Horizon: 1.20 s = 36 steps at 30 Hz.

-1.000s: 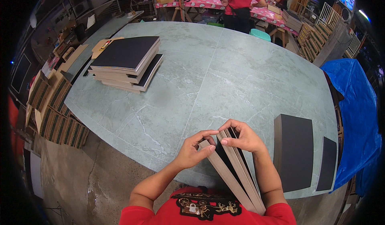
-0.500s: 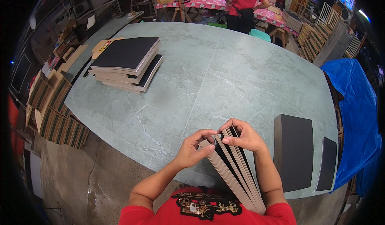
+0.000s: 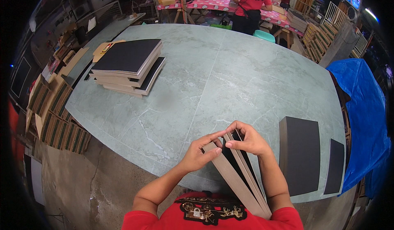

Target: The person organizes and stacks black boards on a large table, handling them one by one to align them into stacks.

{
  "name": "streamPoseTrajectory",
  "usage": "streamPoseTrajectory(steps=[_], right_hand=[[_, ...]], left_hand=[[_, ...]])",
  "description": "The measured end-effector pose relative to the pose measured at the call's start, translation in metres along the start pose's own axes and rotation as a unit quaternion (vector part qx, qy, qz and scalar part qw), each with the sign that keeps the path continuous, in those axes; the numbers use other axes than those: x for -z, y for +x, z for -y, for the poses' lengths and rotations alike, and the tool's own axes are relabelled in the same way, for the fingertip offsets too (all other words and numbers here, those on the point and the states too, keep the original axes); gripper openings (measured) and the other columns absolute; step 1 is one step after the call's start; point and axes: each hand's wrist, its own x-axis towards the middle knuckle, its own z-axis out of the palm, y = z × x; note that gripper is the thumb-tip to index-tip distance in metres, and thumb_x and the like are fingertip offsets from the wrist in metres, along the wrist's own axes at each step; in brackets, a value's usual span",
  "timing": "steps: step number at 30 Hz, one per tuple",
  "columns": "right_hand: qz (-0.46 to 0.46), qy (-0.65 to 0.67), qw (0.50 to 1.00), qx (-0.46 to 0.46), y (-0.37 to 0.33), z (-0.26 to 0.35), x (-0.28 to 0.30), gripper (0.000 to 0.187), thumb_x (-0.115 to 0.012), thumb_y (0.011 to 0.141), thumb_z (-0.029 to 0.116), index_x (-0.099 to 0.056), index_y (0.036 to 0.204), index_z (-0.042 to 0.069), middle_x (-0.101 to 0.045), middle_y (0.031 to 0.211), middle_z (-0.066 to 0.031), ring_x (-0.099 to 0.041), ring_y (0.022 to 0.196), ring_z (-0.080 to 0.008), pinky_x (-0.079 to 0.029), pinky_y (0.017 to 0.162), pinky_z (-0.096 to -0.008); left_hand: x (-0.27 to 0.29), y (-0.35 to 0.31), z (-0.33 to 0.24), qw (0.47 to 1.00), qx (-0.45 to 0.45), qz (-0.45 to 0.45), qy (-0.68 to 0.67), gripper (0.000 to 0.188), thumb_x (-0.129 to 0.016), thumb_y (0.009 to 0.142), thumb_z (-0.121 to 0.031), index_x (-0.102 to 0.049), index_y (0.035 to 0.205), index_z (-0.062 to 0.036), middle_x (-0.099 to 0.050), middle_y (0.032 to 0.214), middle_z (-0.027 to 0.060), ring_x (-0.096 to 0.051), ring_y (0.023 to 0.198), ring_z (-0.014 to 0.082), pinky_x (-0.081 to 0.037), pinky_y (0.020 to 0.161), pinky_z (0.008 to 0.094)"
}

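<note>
A bundle of black-faced boards with grey-brown edges stands on edge, tilted toward my body, and is parted in two near its top. My left hand (image 3: 202, 151) is closed around the top of the thicker left part (image 3: 234, 180), thumb on its near side. In my right hand (image 3: 247, 139) the thinner right part (image 3: 242, 158) is pinched between thumb and fingers. The index fingertips of both hands meet above the gap, where a black board face shows. Below, the two parts come together near my red shirt.
Right of my arm lies a thick black-topped stack of boards (image 3: 303, 154), with a thinner black stack (image 3: 334, 166) beside it. Several thick black-topped stacks (image 3: 127, 55) sit at the table's far left. A blue tarp (image 3: 363, 107) hangs at the right edge. A co-worker (image 3: 252, 4) stands beyond the table.
The loose boards in the gap have joined the left part, which is thicker now, while the right part is thinner. My left fingers have reached over to my right fingertips.
</note>
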Motion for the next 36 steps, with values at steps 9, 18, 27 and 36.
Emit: streamPoseTrajectory(steps=[9, 18, 27, 36], right_hand=[[0.016, 0.006, 0.999, -0.036, -0.0018, 0.0061, 0.0028, 0.041, -0.076, 0.068, 0.027, -0.057, 0.094, 0.002, -0.058, 0.087, -0.0051, -0.052, 0.084, -0.0133, -0.041, 0.077, -0.0279], [0.015, 0.006, 0.999, -0.033, -0.0022, 0.0084, 0.0028, 0.042, -0.076, 0.068, 0.028, -0.057, 0.095, 0.002, -0.058, 0.084, -0.0038, -0.052, 0.08, -0.0119, -0.041, 0.075, -0.0269], [0.007, 0.008, 0.999, -0.03, -0.0027, 0.0085, 0.0043, 0.04, -0.076, 0.068, 0.028, -0.057, 0.093, 0.003, -0.058, 0.083, -0.0036, -0.053, 0.08, -0.0112, -0.041, 0.073, -0.0262], [0.018, -0.001, 0.999, -0.037, -0.0029, 0.0075, 0.005, 0.039, -0.075, 0.069, 0.026, -0.057, 0.094, 0.003, -0.058, 0.085, -0.0041, -0.052, 0.081, -0.0114, -0.041, 0.074, -0.0265]], left_hand=[[0.0012, -0.0017, 0.0027, 1.0, -0.009, -0.003, 0.0, 0.046, -0.058, 0.079, -0.019, -0.05, 0.122, -0.0052, -0.058, 0.088, 0.0024, -0.051, 0.08, 0.0088, -0.041, 0.072, 0.024], [0.0012, -0.0023, 0.0013, 1.0, -0.002, -0.008, -0.013, 0.045, -0.059, 0.079, -0.018, -0.051, 0.121, -0.005, -0.058, 0.086, 0.0021, -0.052, 0.077, 0.0078, -0.042, 0.07, 0.0231], [0.0019, -0.0027, 0.0021, 1.0, -0.006, -0.005, -0.01, 0.045, -0.059, 0.08, -0.019, -0.051, 0.121, -0.0046, -0.058, 0.088, 0.0024, -0.053, 0.079, 0.0084, -0.043, 0.072, 0.0235], [0.0016, -0.0032, 0.0021, 1.0, 0.0, -0.007, -0.022, 0.045, -0.059, 0.079, -0.019, -0.051, 0.12, -0.0037, -0.058, 0.087, 0.0029, -0.053, 0.085, 0.0106, -0.041, 0.077, 0.0264]])
